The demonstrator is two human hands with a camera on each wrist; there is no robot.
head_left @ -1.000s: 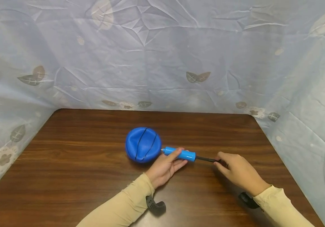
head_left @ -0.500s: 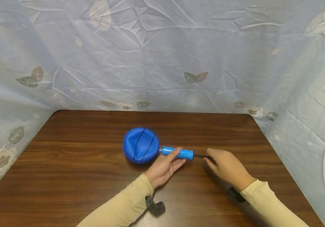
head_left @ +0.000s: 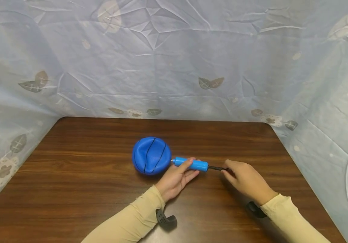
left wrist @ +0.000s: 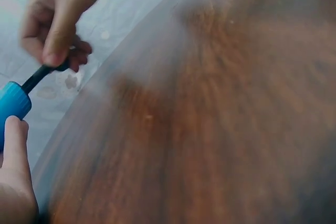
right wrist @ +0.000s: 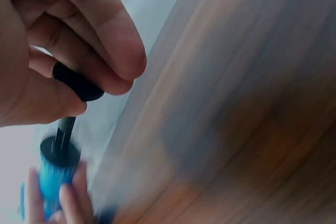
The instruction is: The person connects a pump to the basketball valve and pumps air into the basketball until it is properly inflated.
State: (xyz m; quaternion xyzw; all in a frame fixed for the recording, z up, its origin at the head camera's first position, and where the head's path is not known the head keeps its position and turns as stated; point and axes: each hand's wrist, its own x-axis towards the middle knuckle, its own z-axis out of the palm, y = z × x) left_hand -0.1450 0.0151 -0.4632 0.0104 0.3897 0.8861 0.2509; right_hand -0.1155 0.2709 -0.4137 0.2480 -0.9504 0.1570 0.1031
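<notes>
A blue ball (head_left: 151, 156) with black lines, dented on its upper side, lies on the table. Its right side meets the metal needle tip of a blue hand pump (head_left: 199, 165). My left hand (head_left: 175, 180) grips the pump's barrel, thumb on top and fingers beneath. At the other end my right hand (head_left: 250, 179) pinches the black pump handle (right wrist: 79, 82), seen best in the right wrist view. A stretch of the black rod (head_left: 216, 167) shows between barrel and handle. In the left wrist view, the barrel is cut off by the left edge.
The brown wood-grain table (head_left: 86, 189) carries the ball. A pale patterned cloth (head_left: 174, 60) hangs behind the table and along both sides. Black wrist straps (head_left: 166, 221) are on both sleeved forearms.
My right hand first moved left, sliding the rod into the barrel, then came slightly back right, so more rod shows again. The left hand keeps its hold on the pump.
</notes>
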